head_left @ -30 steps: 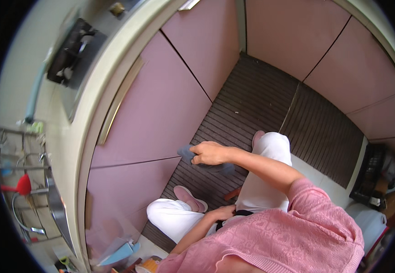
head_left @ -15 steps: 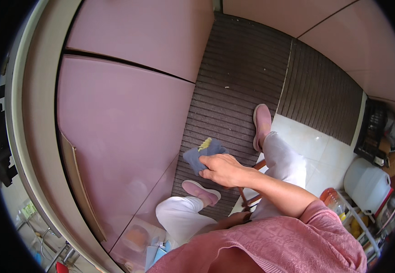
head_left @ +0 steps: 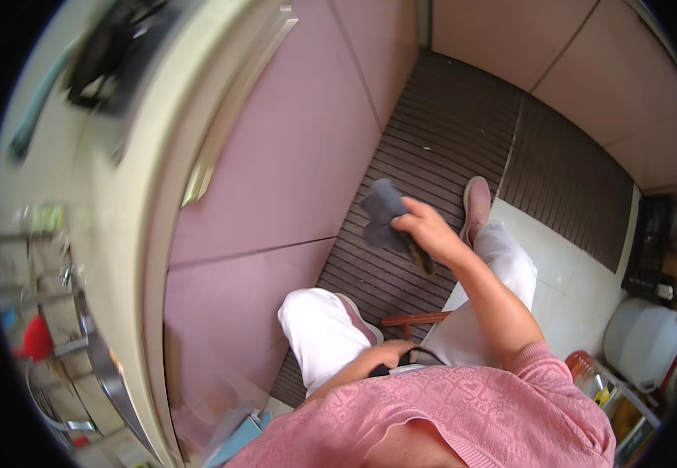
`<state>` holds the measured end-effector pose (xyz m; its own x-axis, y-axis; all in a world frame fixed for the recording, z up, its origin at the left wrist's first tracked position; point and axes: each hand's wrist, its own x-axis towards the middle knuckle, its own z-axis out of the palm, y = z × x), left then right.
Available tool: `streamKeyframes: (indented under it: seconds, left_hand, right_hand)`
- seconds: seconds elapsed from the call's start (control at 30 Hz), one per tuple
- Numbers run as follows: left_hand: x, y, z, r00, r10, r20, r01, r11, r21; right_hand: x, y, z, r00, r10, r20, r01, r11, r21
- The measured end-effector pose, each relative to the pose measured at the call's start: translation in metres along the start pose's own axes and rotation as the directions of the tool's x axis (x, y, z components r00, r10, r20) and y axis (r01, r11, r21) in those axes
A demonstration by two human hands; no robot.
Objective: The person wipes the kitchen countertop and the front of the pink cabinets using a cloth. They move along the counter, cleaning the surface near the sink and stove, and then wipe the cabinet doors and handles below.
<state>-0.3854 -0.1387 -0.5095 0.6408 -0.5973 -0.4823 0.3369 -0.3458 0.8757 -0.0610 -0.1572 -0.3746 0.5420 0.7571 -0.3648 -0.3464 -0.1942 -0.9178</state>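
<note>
My right hand (head_left: 425, 231) grips a grey-blue cloth (head_left: 383, 209), which hangs in folds in front of its fingers above the dark ribbed mat (head_left: 455, 125). A dark strip with yellowish patches trails below that hand; whether it belongs to the cloth I cannot tell. Close to my body, my left hand (head_left: 394, 352) rests low between my thighs. A black strap or cord (head_left: 380, 370) lies against it, and its fingers are not clear. Just beyond it shows a reddish-brown bar (head_left: 415, 318), like part of a low stool.
Pink cabinet fronts (head_left: 276, 171) rise on my left, beneath a pale counter edge (head_left: 147, 195). My pink shoe (head_left: 476, 204) stands on the mat. To the right are white floor tiles (head_left: 556, 257), a black crate (head_left: 650, 242), a whitish plastic container (head_left: 642, 343) and a rack.
My right hand has swung forward with the cloth, now turned and bunched. The view has shifted, so more of the counter shows at left. My left hand is more visible.
</note>
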Motion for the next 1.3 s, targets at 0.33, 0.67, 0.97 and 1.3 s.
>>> streamKeyframes:
  seconds: [0.33,0.67,0.97,1.3]
  left_hand:
    - [-0.153,0.245,-0.068,0.261,0.128,-0.957,-0.076,0.991,0.112]
    - [-0.343,0.358,-0.083,-0.649,0.292,-0.702,-0.232,0.803,0.549]
    - [-0.441,0.428,-0.173,-0.159,0.351,-0.923,0.365,0.889,0.276]
    - [-0.406,0.302,-0.287,0.107,0.483,-0.869,0.912,0.301,0.279]
  right_hand:
    - [-0.149,-0.089,0.12,0.86,-0.382,0.339,0.421,0.906,-0.048]
    - [-0.215,-0.134,0.132,0.803,-0.453,0.387,0.438,0.889,0.132]
    - [-0.213,-0.087,0.079,0.935,-0.231,0.269,0.231,0.972,0.031]
    - [-0.191,-0.059,-0.014,0.888,-0.442,-0.125,0.243,0.683,-0.689]
